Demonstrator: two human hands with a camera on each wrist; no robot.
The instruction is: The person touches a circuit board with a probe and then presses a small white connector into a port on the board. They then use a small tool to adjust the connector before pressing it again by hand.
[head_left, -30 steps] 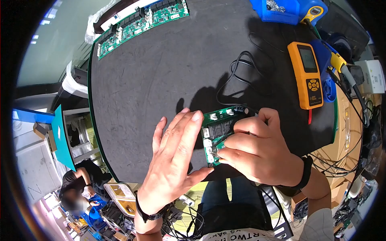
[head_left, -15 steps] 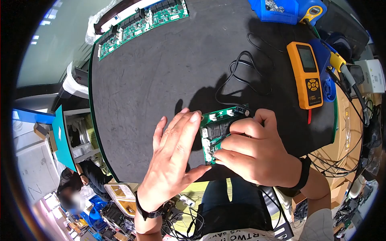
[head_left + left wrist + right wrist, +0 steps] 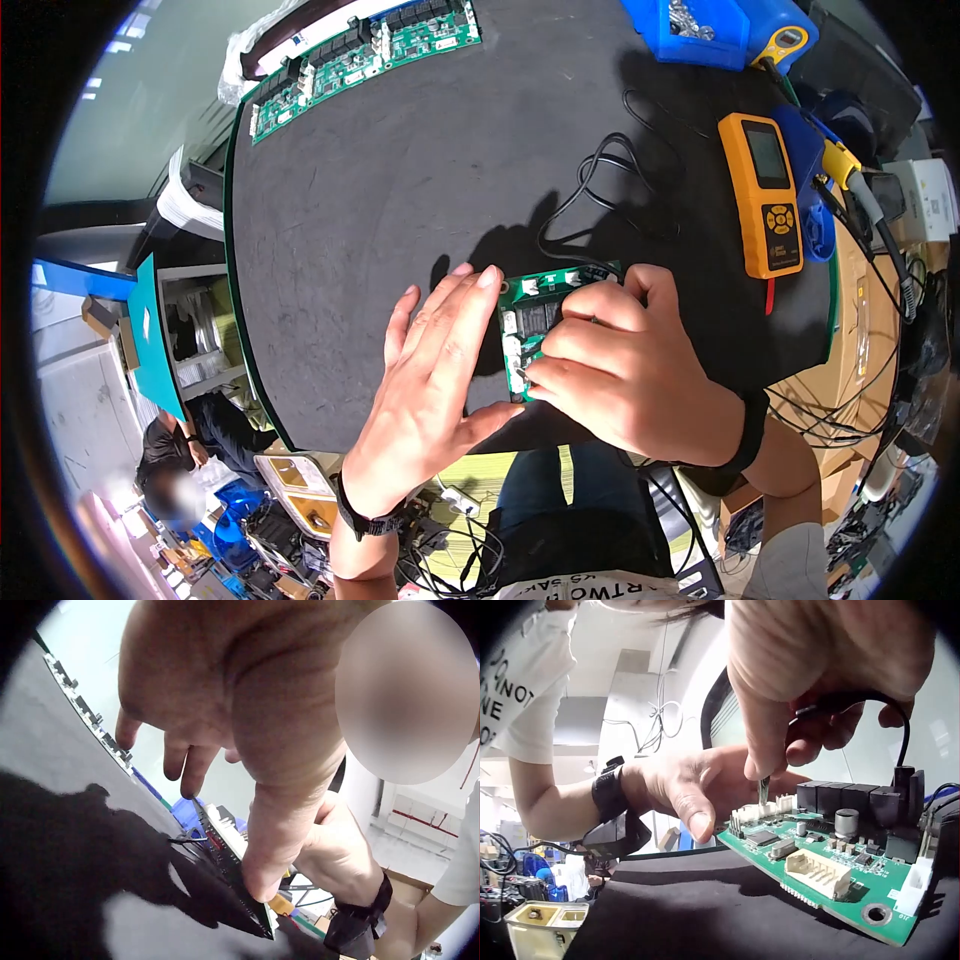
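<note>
A green circuit board (image 3: pixel 548 284) with white connectors and black relays is tilted up off the black mat, seen edge-on in the left wrist view. My left hand (image 3: pixel 430 390) lies along its left side, fingers straight, thumb (image 3: pixel 697 823) by the lower corner. Over the board, my right hand (image 3: pixel 635 370) pinches a slim metal-tipped piece (image 3: pixel 763 791), its tip at a white connector (image 3: pixel 759 813). Its upper part is hidden in the fingers, so I cannot tell its kind. A black cable (image 3: pixel 906 735) arches from beside those fingers toward the relays.
An orange handheld meter (image 3: pixel 768 195) lies to the right, near a yellow-handled iron (image 3: pixel 842 162). A blue bin (image 3: pixel 695 30) stands at the back right. Several joined green boards (image 3: pixel 370 65) lie at the back left. A loose black cable (image 3: pixel 585 175) loops across the mat (image 3: pixel 400 190).
The right hand's fingertips have slid slightly left over the board's connectors. My left hand has stayed almost in place. The whole head view has shifted a little.
</note>
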